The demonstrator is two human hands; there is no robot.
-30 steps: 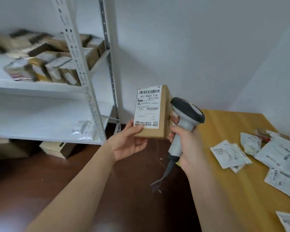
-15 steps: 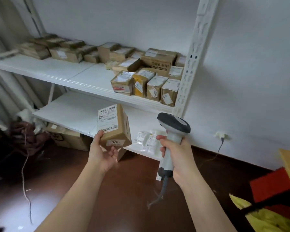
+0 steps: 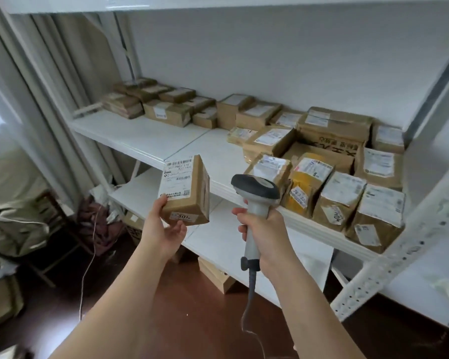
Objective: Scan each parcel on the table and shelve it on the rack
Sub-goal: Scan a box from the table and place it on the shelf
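Observation:
My left hand (image 3: 163, 229) holds a small brown cardboard parcel (image 3: 189, 200) from below, its white barcode label facing me and a small "301" sticker on its bottom face. It hangs in front of the white rack's middle shelf (image 3: 145, 141). My right hand (image 3: 265, 229) grips the handle of a grey and white barcode scanner (image 3: 255, 193), held upright just right of the parcel, its cable hanging down. Several labelled cardboard parcels (image 3: 342, 182) stand packed on the right part of that shelf, with more (image 3: 166, 104) along its back.
The rack's perforated right upright (image 3: 399, 257) slants down at the right. A lower shelf (image 3: 218, 242) lies behind my hands, with a box (image 3: 215, 275) on the dark red floor beneath. Bags, a thin cord (image 3: 88, 265) and clutter fill the left floor.
My view swung left from the wooden table to the rack and closer to it. The parcel and scanner stayed in my hands and now sit before the middle shelf.

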